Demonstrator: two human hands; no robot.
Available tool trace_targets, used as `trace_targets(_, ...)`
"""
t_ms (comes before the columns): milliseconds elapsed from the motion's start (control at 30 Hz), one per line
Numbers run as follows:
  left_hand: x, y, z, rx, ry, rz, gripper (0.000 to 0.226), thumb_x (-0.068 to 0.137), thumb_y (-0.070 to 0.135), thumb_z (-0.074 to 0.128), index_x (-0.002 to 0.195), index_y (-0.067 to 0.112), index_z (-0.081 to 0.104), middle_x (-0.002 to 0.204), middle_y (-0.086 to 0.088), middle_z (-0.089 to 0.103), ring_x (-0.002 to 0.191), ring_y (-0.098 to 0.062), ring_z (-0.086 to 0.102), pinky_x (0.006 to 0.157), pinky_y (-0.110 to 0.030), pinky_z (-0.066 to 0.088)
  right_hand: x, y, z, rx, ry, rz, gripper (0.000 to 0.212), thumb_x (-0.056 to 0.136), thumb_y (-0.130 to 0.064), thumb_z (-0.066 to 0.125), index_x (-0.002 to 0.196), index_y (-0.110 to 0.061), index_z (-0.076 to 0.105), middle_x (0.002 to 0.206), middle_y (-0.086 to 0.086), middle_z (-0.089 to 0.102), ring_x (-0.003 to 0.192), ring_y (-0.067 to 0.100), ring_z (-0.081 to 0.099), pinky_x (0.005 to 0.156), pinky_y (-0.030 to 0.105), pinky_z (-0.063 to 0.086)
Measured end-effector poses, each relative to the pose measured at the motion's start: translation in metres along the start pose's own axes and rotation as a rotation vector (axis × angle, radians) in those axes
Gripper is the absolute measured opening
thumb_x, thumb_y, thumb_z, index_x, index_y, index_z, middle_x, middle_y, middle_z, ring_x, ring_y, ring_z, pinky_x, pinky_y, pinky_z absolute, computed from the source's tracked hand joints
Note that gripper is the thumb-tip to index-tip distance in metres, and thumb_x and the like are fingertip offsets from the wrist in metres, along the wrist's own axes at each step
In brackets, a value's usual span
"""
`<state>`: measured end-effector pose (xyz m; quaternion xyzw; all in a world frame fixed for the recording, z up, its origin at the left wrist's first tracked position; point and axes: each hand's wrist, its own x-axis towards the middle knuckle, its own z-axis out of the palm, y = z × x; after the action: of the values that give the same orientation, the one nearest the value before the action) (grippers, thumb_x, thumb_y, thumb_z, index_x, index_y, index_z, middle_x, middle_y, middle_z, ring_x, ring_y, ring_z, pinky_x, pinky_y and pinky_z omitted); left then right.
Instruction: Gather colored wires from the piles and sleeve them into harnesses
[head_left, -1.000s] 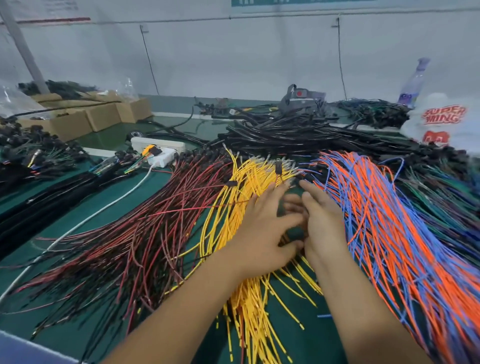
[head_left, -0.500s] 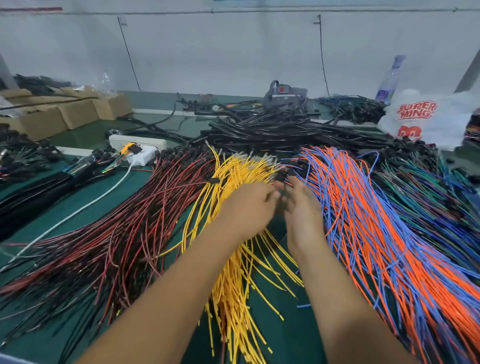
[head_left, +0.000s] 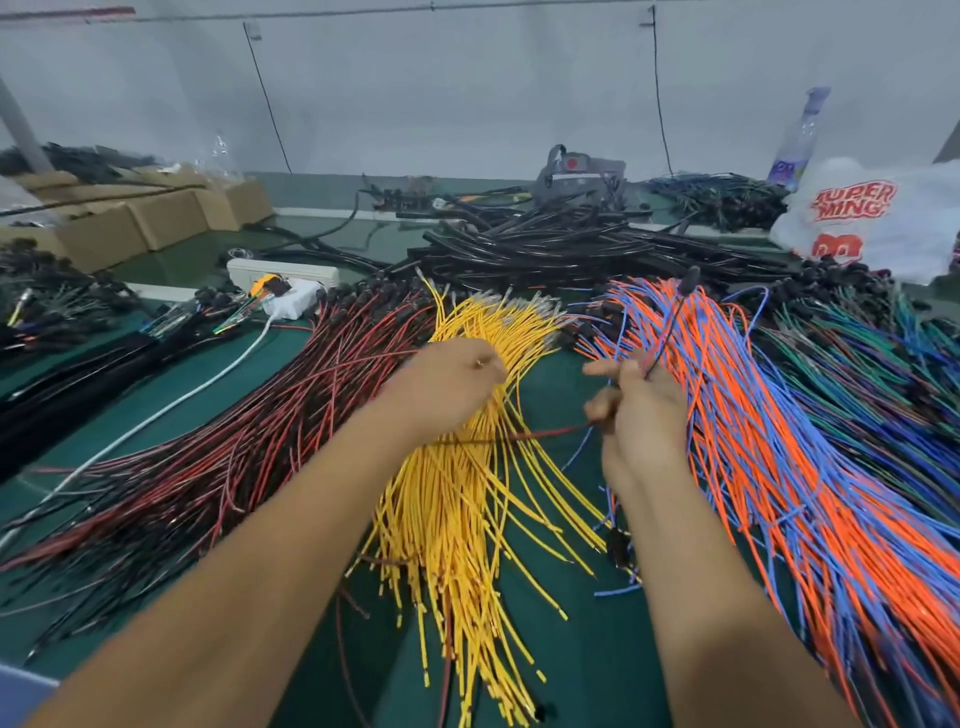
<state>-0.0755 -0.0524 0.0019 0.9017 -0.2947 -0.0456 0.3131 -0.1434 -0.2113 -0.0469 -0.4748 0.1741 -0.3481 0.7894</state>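
Green bench top (head_left: 597, 670) w/ wire piles fanned across it: red/black wires (head_left: 208, 447) on the left, yellow wires (head_left: 457, 519) in the middle, orange/blue wires (head_left: 779, 467) right, green/blue wires (head_left: 872, 374) at far right. Black sleeving (head_left: 571, 244) is heaped far center. Cardboard boxes (head_left: 130, 218) far left, white power strip (head_left: 275, 270) near them, white plastic bag (head_left: 872, 218) far right.

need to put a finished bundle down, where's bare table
Bare green table shows near the front edge between the yellow wires and the right forearm, and at left around the white cable. The right side is crowded with orange and blue wires.
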Motion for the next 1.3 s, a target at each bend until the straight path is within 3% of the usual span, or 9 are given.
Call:
trace_targets(67,0.001,-0.027,-0.016,0.209,0.184,-0.039,0.024,0.098,0.031,0.041,0.095,0.021,0.063,0.080,0.000,0.062,0.062,-0.013,0.052,0.054,-0.025,0.037,0.001,0.002,-0.001,-0.020,-0.035,0.072,0.024,0.107,-0.013,0.031,0.100,-0.013,0.053,0.050,-0.004,0.058,0.031,0.006,0.027,0.038,0.017,0.027)
trace_targets(200,0.008,-0.073,-0.045,0.470,0.071,-0.212,0.030,0.095,0.027,0.040,0.111,0.017,0.064,0.112,-0.008,0.065,0.102,-0.029,0.058,0.091,-0.042,0.049,-0.001,0.004,0.000,-0.127,-0.117,0.129,0.035,0.106,-0.026,0.033,0.098,-0.011,0.064,0.047,-0.001,0.050,0.029,0.007,0.022,0.035,0.017,0.020)
trace_targets(367,0.022,-0.090,-0.063,0.506,-0.024,-0.331,0.061,0.096,0.025,0.038,0.152,0.012,0.018,0.159,-0.014,0.012,0.146,-0.030,0.008,0.117,-0.049,0.018,-0.007,-0.002,0.003,-0.100,-0.161,0.154,0.035,0.104,-0.015,0.032,0.087,-0.007,0.062,0.048,0.002,0.047,0.029,0.006,0.020,0.035,0.017,0.019)
trace_targets(600,0.020,-0.039,-0.017,0.307,0.133,-0.124,0.041,0.091,0.029,0.046,0.129,0.019,0.059,0.119,-0.015,0.062,0.103,-0.037,0.057,0.087,-0.048,0.051,-0.009,-0.027,-0.014,0.690,-0.396,0.346,0.027,0.093,-0.021,0.044,0.086,-0.007,0.066,0.049,-0.005,0.041,0.035,0.007,0.012,0.032,0.015,0.025)
trace_targets(767,0.018,-0.033,0.032,0.191,0.241,-0.146,0.041,0.096,0.031,0.048,0.136,0.019,0.050,0.135,-0.010,0.040,0.116,-0.032,0.044,0.101,-0.041,0.039,-0.006,-0.009,-0.004,0.130,-0.293,0.191,0.029,0.103,-0.020,0.038,0.091,-0.010,0.062,0.050,-0.002,0.047,0.030,0.004,0.022,0.033,0.016,0.022)
trace_targets(900,0.018,-0.049,0.033,-0.050,0.450,-0.193,0.041,0.096,0.028,0.053,0.134,0.015,0.053,0.127,-0.011,0.058,0.113,-0.027,0.054,0.096,-0.036,0.043,-0.008,0.010,0.008,-0.403,-0.321,0.033,0.028,0.103,-0.022,0.040,0.091,-0.020,0.066,0.049,-0.005,0.049,0.035,0.004,0.027,0.036,0.016,0.022)
trace_targets(1100,0.010,-0.046,0.028,-0.148,0.550,-0.230,0.013,0.090,0.023,0.061,0.095,0.022,0.073,0.087,0.007,0.070,0.073,-0.013,0.064,0.067,-0.028,0.052,-0.010,0.013,0.011,-0.460,-0.232,-0.002,0.030,0.102,-0.020,0.040,0.083,-0.019,0.063,0.047,-0.007,0.049,0.036,0.004,0.033,0.037,0.015,0.027)
trace_targets(1233,0.007,-0.032,0.021,-0.462,0.681,-0.222,0.010,0.087,0.018,0.059,0.083,0.023,0.067,0.081,0.012,0.067,0.069,-0.011,0.060,0.064,-0.029,0.050,-0.012,0.008,0.010,-0.399,-0.212,0.009,0.027,0.103,-0.021,0.039,0.089,-0.013,0.060,0.049,-0.005,0.054,0.037,0.008,0.038,0.040,0.016,0.034)
trace_targets(1300,0.003,-0.021,0.024,-0.664,0.587,-0.191,0.008,0.088,0.018,0.060,0.085,0.022,0.067,0.075,0.014,0.066,0.063,-0.005,0.058,0.059,-0.024,0.050,-0.013,0.007,0.010,-0.414,-0.226,0.004,0.027,0.103,-0.023,0.039,0.092,-0.015,0.062,0.052,-0.005,0.056,0.040,0.008,0.042,0.042,0.015,0.037)
